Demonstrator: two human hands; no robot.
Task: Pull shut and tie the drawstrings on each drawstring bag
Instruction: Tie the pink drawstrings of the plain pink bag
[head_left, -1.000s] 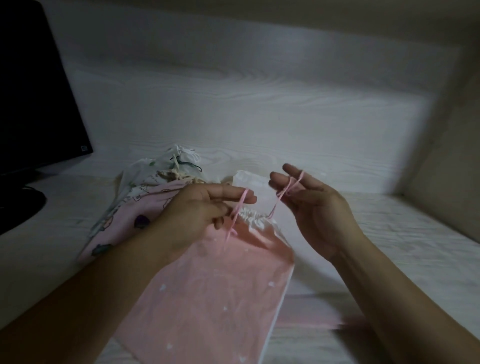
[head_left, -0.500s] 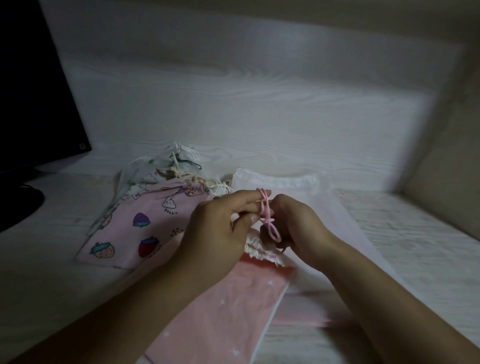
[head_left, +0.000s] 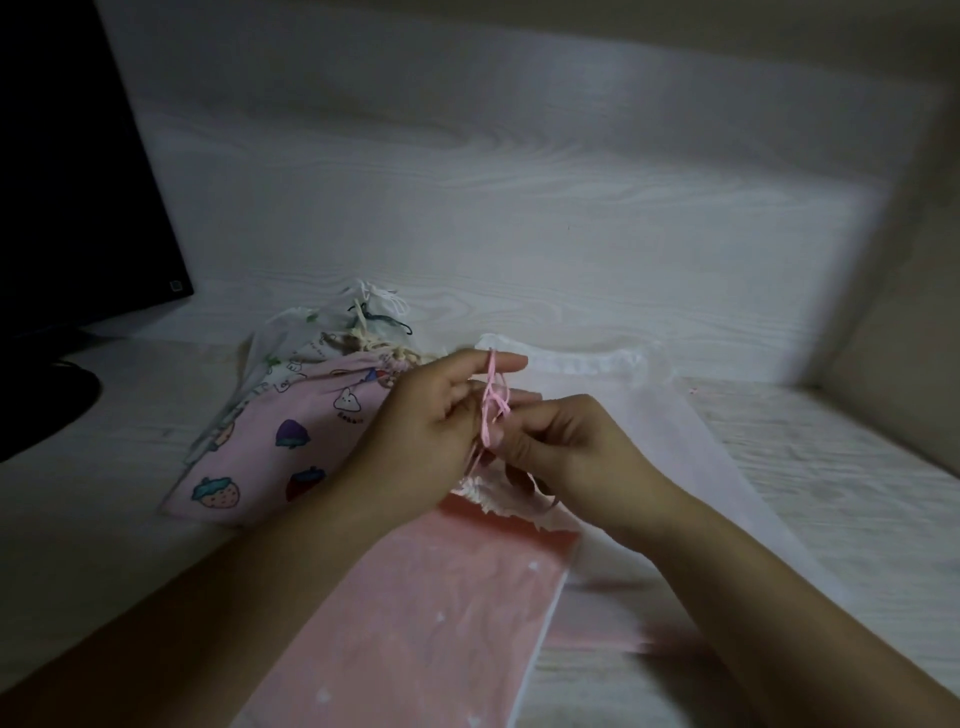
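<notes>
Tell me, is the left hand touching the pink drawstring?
Touching. The head view shows the pink drawstring draped over the left hand, across its extended index finger.

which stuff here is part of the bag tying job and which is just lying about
In the job: pink drawstring, pink bag, left hand, right hand, white bag, strawberry-print bag, other printed bags.
Lying about: monitor.

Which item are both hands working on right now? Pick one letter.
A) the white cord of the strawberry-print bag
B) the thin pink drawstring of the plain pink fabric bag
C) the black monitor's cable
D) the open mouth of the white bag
B: the left hand and right hand both pinch the thin pink drawstring above the gathered mouth of the plain pink fabric bag.
</notes>
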